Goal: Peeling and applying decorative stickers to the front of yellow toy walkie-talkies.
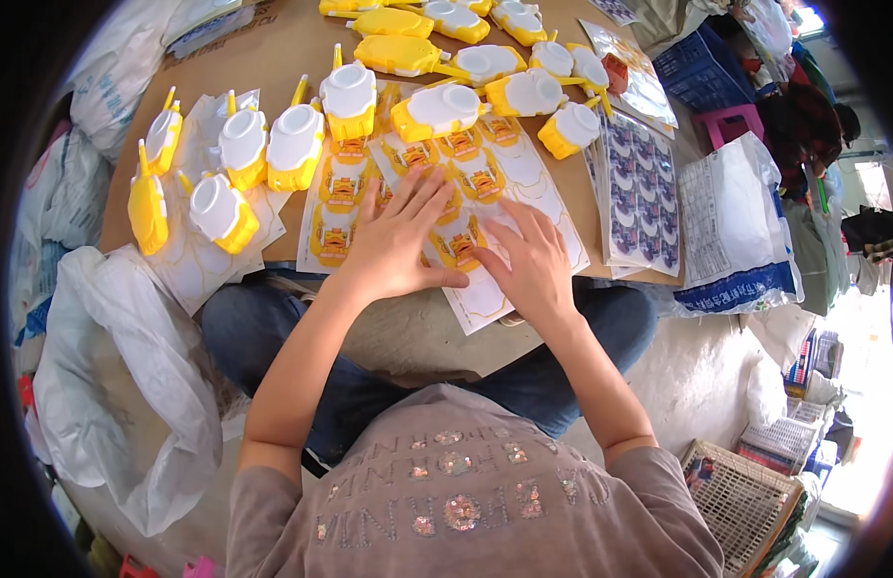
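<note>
My left hand (400, 241) lies flat with fingers spread on a sheet of stickers (480, 303) printed with yellow cartoon pictures. Close beside it, my right hand (535, 258) rests on the same sheet, thumb and forefinger apart near one sticker (458, 243). I see nothing held in either hand. Beneath lies another sheet of the same stickers (333, 207). Just beyond my fingers stand yellow-and-white toys shaped like walkie-talkies, one upright (349, 96) and one on its side (437, 111).
Several more such toys (242, 144) lie left and along the far side of the brown cardboard surface (268, 63). Purple picture sheets (641, 197) are stacked at right, beside a white plastic bag (735, 222). Another plastic bag (109, 376) sits at left; a crate (740, 501) stands lower right.
</note>
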Action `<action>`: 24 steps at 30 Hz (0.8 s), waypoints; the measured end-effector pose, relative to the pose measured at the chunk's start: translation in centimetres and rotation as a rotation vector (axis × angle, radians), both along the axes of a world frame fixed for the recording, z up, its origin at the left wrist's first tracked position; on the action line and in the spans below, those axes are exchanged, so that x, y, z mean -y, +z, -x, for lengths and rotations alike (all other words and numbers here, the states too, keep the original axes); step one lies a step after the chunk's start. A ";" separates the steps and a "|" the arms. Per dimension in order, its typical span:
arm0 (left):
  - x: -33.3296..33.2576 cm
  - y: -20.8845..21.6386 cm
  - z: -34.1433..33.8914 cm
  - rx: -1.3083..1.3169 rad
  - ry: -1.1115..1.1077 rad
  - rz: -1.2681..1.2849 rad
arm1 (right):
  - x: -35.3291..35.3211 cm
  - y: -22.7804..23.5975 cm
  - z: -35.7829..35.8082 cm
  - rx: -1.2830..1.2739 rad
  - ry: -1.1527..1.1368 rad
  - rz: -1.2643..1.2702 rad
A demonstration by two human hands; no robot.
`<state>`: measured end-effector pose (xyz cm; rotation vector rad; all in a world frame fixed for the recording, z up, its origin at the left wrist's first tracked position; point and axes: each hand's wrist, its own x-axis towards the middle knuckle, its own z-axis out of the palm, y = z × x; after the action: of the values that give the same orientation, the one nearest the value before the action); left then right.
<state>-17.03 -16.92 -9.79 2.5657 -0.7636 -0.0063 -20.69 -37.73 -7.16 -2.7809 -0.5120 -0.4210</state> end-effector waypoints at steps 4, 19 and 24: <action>0.4 -0.2 0.1 0.021 0.030 -0.014 | -1.2 0.7 0.0 -0.109 0.020 -0.123; 1.3 -0.7 0.7 0.072 0.126 0.058 | -2.8 2.9 -0.6 -0.454 -0.062 -0.566; 1.1 -0.7 0.5 0.106 0.123 0.105 | -2.9 4.1 -1.1 -0.469 -0.066 -0.622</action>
<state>-17.52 -17.97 -10.50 2.5237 -0.6260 0.2049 -19.60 -34.82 -3.03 -2.1842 -0.1396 0.0666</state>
